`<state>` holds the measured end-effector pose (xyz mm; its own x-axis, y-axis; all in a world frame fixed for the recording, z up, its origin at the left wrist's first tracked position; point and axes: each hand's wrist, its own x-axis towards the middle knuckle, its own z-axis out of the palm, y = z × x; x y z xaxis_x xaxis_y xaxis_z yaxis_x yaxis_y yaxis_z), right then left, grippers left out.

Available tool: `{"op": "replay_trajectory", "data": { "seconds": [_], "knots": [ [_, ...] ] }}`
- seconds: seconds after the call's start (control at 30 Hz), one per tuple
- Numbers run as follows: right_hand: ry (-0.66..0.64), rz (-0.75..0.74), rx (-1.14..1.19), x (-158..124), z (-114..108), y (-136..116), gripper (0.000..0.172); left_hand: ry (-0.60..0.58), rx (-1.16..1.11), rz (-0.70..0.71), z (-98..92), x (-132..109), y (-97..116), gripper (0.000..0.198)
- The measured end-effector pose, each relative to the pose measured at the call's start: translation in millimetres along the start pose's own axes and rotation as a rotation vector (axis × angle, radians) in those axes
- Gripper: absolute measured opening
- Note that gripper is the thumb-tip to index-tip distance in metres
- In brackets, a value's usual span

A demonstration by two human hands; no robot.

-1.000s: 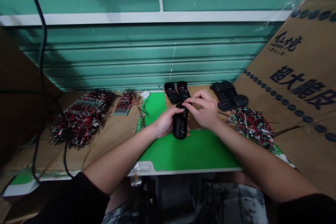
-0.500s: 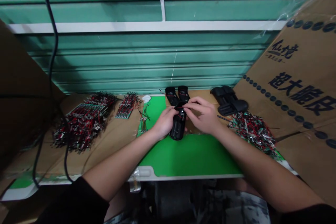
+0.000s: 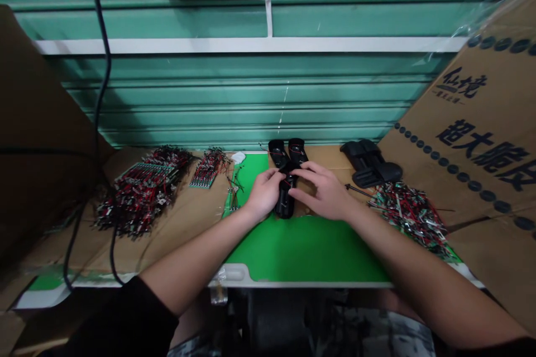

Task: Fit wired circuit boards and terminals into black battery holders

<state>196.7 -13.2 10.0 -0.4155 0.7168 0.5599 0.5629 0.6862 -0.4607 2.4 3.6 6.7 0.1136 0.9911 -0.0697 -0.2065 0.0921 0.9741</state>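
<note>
A black plastic housing, elongated and hollow with a thin red wire inside its upper part, is held just above the green mat. My left hand grips it from the left, thumb on its upper edge. On the other side, my right hand has its fingers stretched to the housing's top end, with the thumb apart from them near its right edge. What lies under the right fingertips is too small to make out. Behind the hands stand two similar black housings, with red wires across them.
Wired circuit boards are heaped on cardboard at left, with a smaller bundle beside them. Another wire pile lies at right, below stacked black parts. A cardboard box walls the right side; a black cable hangs at left.
My right thumb has spread away from the index finger, lower along the housing. My left hand keeps its hold. The whole view has shifted slightly.
</note>
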Motion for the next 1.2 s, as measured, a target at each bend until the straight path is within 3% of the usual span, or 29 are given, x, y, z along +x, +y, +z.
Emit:
{"op": "replay_trajectory", "data": {
  "seconds": [0.13,0.2,0.37,0.47,0.63,0.73,0.9,1.2],
  "knots": [
    [-0.105,0.066,0.010,-4,-1,-6,0.095,-0.023,-0.054,-0.069,2.1,-1,-3,0.016],
    [-0.146,0.090,0.003,-5,-2,-8,0.108,-0.063,-0.105,-0.110,3.7,-3,-3,0.017],
    [-0.159,0.110,-0.005,-2,-7,-6,0.103,-0.172,-0.185,-0.234,3.6,-5,6,0.028],
    [-0.151,0.177,-0.055,3,-17,3,0.102,-0.173,-0.144,-0.234,1.0,-1,8,0.032],
    [-0.033,0.340,-0.236,6,-38,41,0.108,-0.136,0.015,-0.159,-1.7,4,2,0.018],
    [-0.067,0.428,-0.292,4,-42,67,0.111,-0.154,0.091,-0.128,-1.4,2,1,0.012],
    [-0.158,0.418,-0.312,1,-37,90,0.107,-0.183,0.176,-0.100,-0.3,-1,3,0.005],
    [-0.161,0.324,-0.236,0,-38,91,0.106,-0.197,0.321,-0.006,-3.4,0,0,0.005]
  ]
}}
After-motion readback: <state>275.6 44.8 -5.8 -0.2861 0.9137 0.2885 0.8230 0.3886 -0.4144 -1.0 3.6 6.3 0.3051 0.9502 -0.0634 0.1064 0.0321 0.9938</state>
